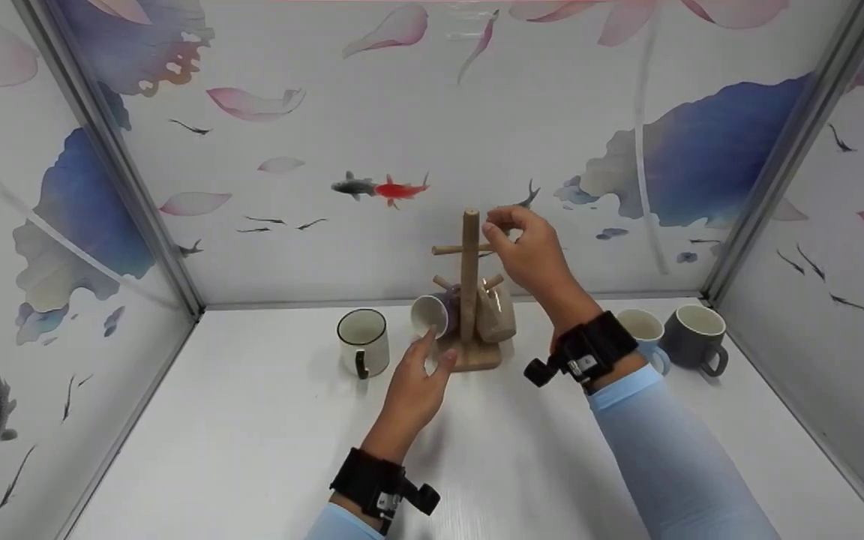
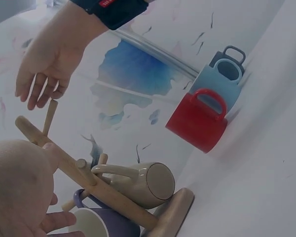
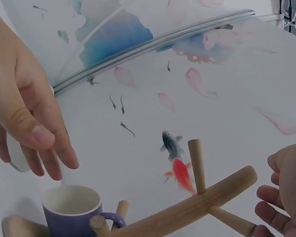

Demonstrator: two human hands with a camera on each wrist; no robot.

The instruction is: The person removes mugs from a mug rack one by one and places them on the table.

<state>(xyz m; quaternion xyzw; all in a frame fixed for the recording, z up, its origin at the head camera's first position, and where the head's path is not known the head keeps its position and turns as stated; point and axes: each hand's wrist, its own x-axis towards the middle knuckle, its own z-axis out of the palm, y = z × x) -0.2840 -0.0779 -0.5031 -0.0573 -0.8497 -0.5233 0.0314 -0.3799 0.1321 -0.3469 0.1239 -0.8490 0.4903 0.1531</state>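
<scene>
A wooden mug rack stands on the table, pegs branching from its post. Beside its top, my right hand has loosely bent fingers and nothing in them. In the right wrist view its fingertips are close to the end of an upper peg. My left hand is low in front of the rack, fingers relaxed, thumb apart, holding nothing; it overlaps the edge of a purple mug. That mug hangs on a lower peg, its pale inside facing out. A beige mug hangs on the other side.
A white mug with a dark rim stands left of the rack. To the right are a light blue mug, a dark grey mug and a red mug, hidden behind my right arm in the head view. Printed panels enclose the table.
</scene>
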